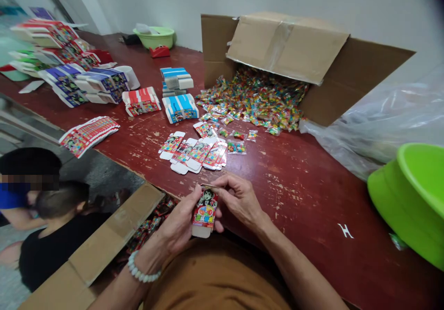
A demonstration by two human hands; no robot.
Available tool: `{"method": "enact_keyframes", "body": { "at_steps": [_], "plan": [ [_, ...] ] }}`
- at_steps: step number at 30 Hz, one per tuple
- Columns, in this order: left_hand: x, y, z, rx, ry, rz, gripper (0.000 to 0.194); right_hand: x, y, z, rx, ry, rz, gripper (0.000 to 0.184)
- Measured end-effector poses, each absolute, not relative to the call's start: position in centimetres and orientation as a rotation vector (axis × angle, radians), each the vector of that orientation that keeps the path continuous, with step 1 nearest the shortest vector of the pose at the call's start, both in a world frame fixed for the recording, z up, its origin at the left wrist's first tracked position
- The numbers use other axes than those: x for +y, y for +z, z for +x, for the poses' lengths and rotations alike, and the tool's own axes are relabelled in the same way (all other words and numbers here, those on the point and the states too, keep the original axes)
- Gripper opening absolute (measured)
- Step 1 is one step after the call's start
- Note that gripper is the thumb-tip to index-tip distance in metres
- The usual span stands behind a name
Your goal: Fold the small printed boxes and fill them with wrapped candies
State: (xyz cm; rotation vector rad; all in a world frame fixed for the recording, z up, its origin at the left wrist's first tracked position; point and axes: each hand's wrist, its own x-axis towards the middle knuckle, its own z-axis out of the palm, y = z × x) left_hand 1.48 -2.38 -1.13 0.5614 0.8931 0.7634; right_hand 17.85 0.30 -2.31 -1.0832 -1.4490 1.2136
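Close to my body, my left hand is wrapped round a small red printed candy box, with a white flap at its lower end. The fingers of my right hand pinch the top edge of the same box. Just beyond both hands lies a loose pile of similar flat red cartons on the dark red table. A few clear candy packets lie beside that pile. Behind them, a heap of the packets spills from a large cardboard box tipped on its side.
Stacked blue cartons, red cartons and purple cartons stand at the left. A green basin is at the right. An open carton of filled boxes sits below the table edge, near two people.
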Motion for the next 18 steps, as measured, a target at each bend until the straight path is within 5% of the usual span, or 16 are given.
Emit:
{"method": "enact_keyframes", "body": {
  "at_steps": [12, 18],
  "plan": [
    [-2.3, -1.9, 1.5, 0.966, 0.793, 0.726, 0.064, 1.8, -1.0, 17.9, -1.395, 1.431, -1.097, 0.024],
    [-2.3, -2.5, 1.5, 0.96, 0.847, 0.752, 0.053, 0.9, -0.5, 18.4, -1.638, 1.364, -0.931, 0.02]
  ]
}}
